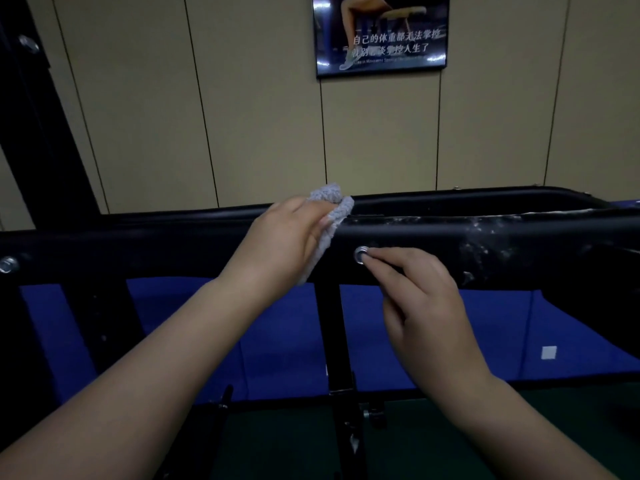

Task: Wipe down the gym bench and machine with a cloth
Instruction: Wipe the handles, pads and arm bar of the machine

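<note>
A black horizontal machine bar (173,247) runs across the middle of the view. My left hand (284,240) holds a grey-white cloth (334,209) pressed over the top of the bar near its centre. My right hand (422,296) rests against the front of the bar, fingertips touching a silver bolt (360,254); it holds nothing. White smears (491,244) mark the bar to the right of both hands.
A black vertical post (329,334) drops below the bar between my hands. Blue padding (277,334) lies behind the frame, dark green floor below. Another bolt (7,265) sits at the bar's far left. A poster (381,32) hangs on the beige panelled wall.
</note>
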Demonstrator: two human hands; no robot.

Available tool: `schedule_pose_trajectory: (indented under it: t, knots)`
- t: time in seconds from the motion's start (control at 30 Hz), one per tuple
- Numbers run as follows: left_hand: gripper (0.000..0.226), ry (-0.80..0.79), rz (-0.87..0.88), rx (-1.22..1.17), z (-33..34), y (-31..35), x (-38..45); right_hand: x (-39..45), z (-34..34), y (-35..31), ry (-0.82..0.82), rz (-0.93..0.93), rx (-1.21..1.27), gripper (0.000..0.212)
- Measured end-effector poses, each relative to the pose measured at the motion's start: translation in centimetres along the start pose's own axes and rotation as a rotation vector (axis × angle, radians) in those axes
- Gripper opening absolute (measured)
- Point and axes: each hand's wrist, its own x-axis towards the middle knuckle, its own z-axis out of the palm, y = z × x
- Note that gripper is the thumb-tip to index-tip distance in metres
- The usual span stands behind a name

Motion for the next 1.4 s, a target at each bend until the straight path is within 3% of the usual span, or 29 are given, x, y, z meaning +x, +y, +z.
schedule_pose_trajectory:
  t: [0.2, 0.4, 0.6, 0.77, 0.97, 1.2, 1.4]
  knots:
    - [0.036, -0.061, 0.053, 0.045, 1.5, 3.3, 2.7, -0.6, -3.0, 1.4, 0.087, 0.009, -0.043, 0.041]
    - [0.038, -0.037, 0.075, 0.050, 2.4, 5.5, 3.8, -1.8, -7.5, 4.6, 0.233, 0.148, -0.235, 0.031]
    - [0.041, 0.015, 0.029, 0.044, 2.8, 6.7, 4.0, -3.3, -9.3, 6.3, 0.118, 0.177, -0.236, 0.036]
    - [0.045, 0.022, 0.017, 0.043, 3.0, 6.6, 4.0, -3.5, -11.1, 6.0, 0.174, 0.162, -0.202, 0.037]
    - [0.047, 0.035, 0.082, 0.005, 4.0, 8.1, 4.4, -3.9, -12.1, 4.8, 0.107, 0.208, -0.258, 0.041]
    - [0.038, 0.093, 0.059, 0.021, 4.4, 9.7, 3.6, -4.8, -15.0, 3.6, 0.205, 0.199, -0.366, 0.040]
    - [0.051, 0.065, 0.104, -0.025, 5.3, 11.8, 4.4, -5.2, -19.3, 6.2, 0.228, 0.286, -0.490, 0.034]
